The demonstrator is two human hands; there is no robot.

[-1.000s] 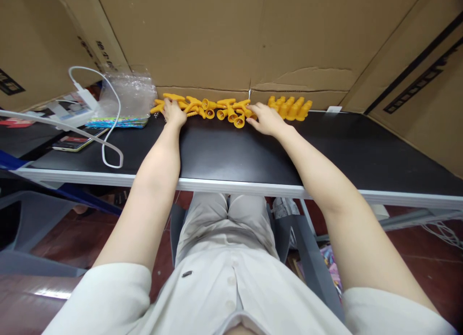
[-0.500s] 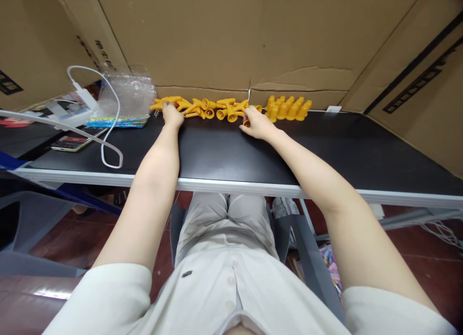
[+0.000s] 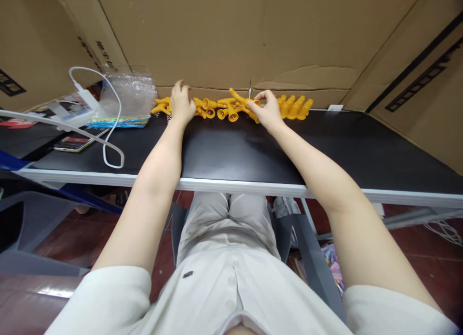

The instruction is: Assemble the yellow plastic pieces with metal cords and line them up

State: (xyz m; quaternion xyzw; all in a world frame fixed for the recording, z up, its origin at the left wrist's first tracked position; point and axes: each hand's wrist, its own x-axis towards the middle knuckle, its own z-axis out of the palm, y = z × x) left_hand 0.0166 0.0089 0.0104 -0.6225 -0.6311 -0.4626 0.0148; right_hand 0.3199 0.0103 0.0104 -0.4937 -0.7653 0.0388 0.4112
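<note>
Several yellow plastic parts (image 3: 217,108) with small bell-shaped ends lie in a loose row along the far edge of the black table (image 3: 231,151), against the cardboard wall. My left hand (image 3: 182,104) is lifted over the left end of that row, fingers apart, touching or just above the parts. My right hand (image 3: 266,110) pinches one yellow part (image 3: 243,99), raised off the table with its long end pointing up and left. To the right, a tidy row of similar yellow parts (image 3: 294,107) lies side by side.
A clear plastic bag (image 3: 127,94) lies on a colourful pack (image 3: 117,122) at the far left. A white charger and cable (image 3: 108,132) loop toward the near edge, beside a phone (image 3: 74,142). Cardboard (image 3: 231,35) walls the back and sides.
My right hand has picked one yellow part up off the table and shifted slightly right. My left hand rose from the table and moved a little right over the loose parts.
</note>
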